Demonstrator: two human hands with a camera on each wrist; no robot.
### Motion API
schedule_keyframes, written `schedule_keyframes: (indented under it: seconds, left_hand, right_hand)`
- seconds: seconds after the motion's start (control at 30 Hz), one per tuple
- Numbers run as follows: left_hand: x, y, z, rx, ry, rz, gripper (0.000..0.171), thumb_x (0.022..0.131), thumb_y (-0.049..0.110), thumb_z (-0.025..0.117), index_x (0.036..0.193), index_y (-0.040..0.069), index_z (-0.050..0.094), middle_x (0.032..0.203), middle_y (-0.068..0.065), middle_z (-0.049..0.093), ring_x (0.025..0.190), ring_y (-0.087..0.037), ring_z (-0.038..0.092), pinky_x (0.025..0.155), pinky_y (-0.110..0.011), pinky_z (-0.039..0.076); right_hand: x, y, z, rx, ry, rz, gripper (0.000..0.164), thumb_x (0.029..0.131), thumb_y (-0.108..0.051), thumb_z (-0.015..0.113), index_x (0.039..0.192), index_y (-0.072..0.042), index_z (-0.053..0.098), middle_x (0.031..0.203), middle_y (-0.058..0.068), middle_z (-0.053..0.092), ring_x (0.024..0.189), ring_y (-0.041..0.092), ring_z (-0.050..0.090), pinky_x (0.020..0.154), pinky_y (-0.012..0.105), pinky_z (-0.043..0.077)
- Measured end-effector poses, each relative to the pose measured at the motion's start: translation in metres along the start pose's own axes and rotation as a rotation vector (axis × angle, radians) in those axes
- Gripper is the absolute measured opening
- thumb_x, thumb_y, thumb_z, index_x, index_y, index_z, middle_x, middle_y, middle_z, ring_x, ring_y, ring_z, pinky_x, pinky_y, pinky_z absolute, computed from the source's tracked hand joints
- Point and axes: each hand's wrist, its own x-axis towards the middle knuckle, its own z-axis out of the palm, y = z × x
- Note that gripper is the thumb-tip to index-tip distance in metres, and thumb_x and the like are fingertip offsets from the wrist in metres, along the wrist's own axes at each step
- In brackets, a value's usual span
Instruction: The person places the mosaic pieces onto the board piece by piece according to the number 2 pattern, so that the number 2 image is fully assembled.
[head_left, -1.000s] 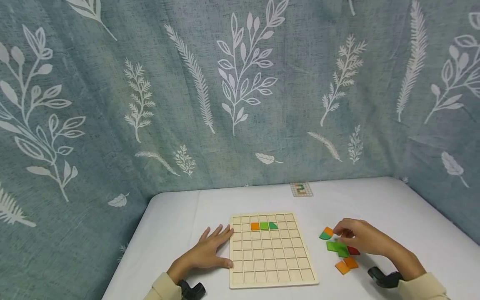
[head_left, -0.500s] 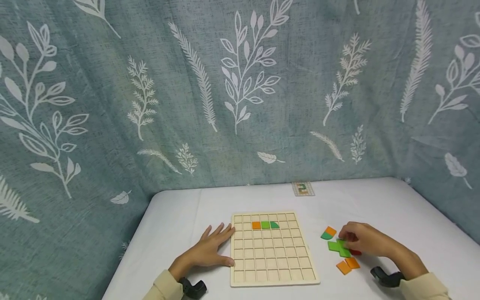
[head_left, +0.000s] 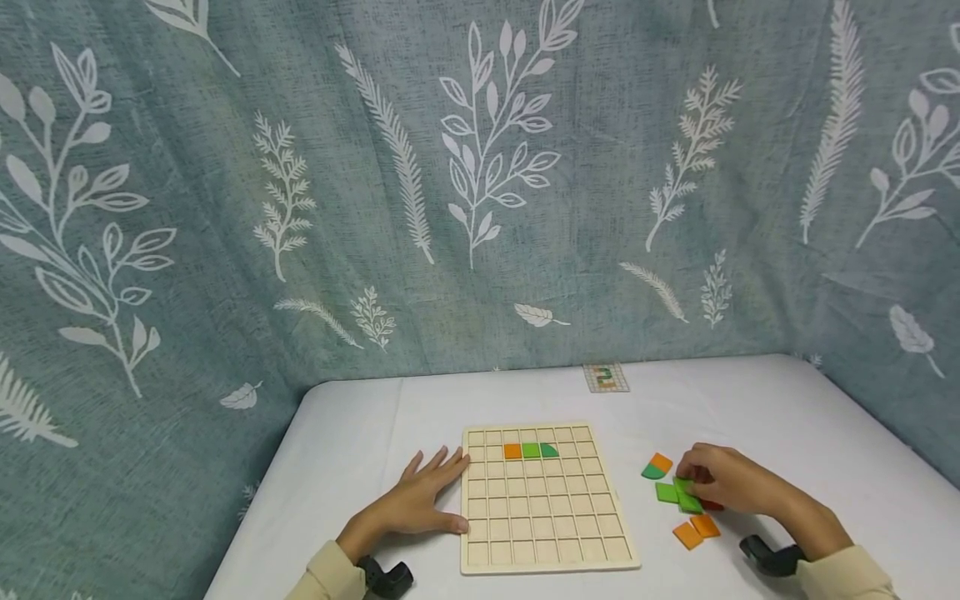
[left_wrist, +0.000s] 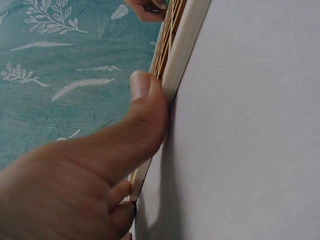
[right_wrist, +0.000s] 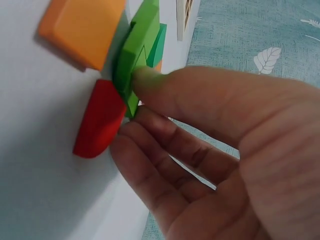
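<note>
A pale wooden grid board (head_left: 551,517) lies on the white table. In its second row from the far edge sit an orange square tile (head_left: 512,451), a green square tile (head_left: 531,450) and a dark green rounded tile (head_left: 549,450). My left hand (head_left: 416,500), fingers spread, rests against the board's left edge; its thumb (left_wrist: 142,95) touches that edge in the left wrist view. Right of the board, my right hand (head_left: 731,479) pinches a light green tile (head_left: 682,486) between thumb and fingers, above other green tiles. A red rounded tile (right_wrist: 100,120) lies just under the fingers.
Two orange tiles (head_left: 696,532) lie nearer the front. Beyond the green pile are an orange and a dark green tile (head_left: 653,472). A small patterned card (head_left: 606,377) lies at the table's far edge, before a leaf-print curtain (head_left: 480,308).
My right hand has come down slightly onto the green tiles and now pinches one, which has shifted a little over the pile. The left hand stays at the board's edge.
</note>
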Motion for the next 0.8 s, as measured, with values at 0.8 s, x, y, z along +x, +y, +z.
schedule_keyframes:
  seconds: [0.8]
  left_hand:
    - [0.0004,-0.0001,-0.0002,-0.009,-0.005,-0.009,0.110,0.074,0.065,0.076,0.158,0.011,0.030,0.166,-0.010,0.021,0.155,-0.038,0.015,0.122,-0.065,-0.003]
  right_hand:
    - [0.0017,0.0020,0.0016,0.019,0.002,0.006,0.015,0.083,-0.007,0.077,0.098,-0.010,0.074,0.088,-0.003,0.059,0.074,0.004,0.047,0.063,0.021,0.046]
